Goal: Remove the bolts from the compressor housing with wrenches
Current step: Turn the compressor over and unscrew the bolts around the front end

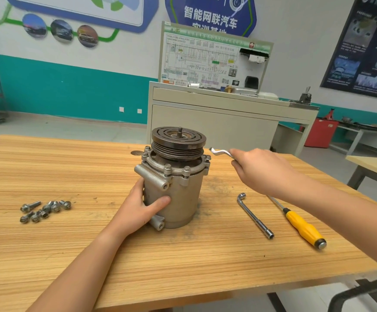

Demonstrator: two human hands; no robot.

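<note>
Gripping the upright compressor housing, mid-worktop, with the left hand; clasping a bent wrench just beside the pulley with the raised right hand. Well to the left: loose bolts.

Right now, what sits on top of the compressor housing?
A dark grooved pulley with a threaded shaft stub at its centre. Bolts ring the flange below it; the pulley hides any at the back.
</note>
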